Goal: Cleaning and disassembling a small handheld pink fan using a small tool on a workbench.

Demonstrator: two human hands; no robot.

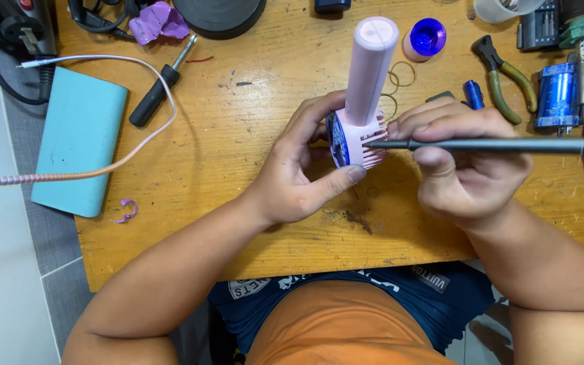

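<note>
Head view: a wooden table (pixel 251 142) is seen crowded with gear. A light blue power bank (pixel 79 142) is laid at the left edge, crossed by a braided cable (pixel 69 174). A black-handled screwdriver (pixel 160 84) is set beside it, with purple scraps (pixel 159 21) and a black round object (pixel 219 13) further back. A blue cap (pixel 428 36), green-handled pliers (pixel 503 74) and a blue cylindrical motor (pixel 557 94) are spread on the right, well clear of the work. At centre, a small pink handheld fan (pixel 363 101) is gripped by the left hand (pixel 299 169), thumb pressed under its ribbed head, fingers curled behind its blue side. A long dark screwdriver (pixel 481 144) is pinched in the closed fingers of the right hand (pixel 468 162), its tip touching the fan's grille.
</note>
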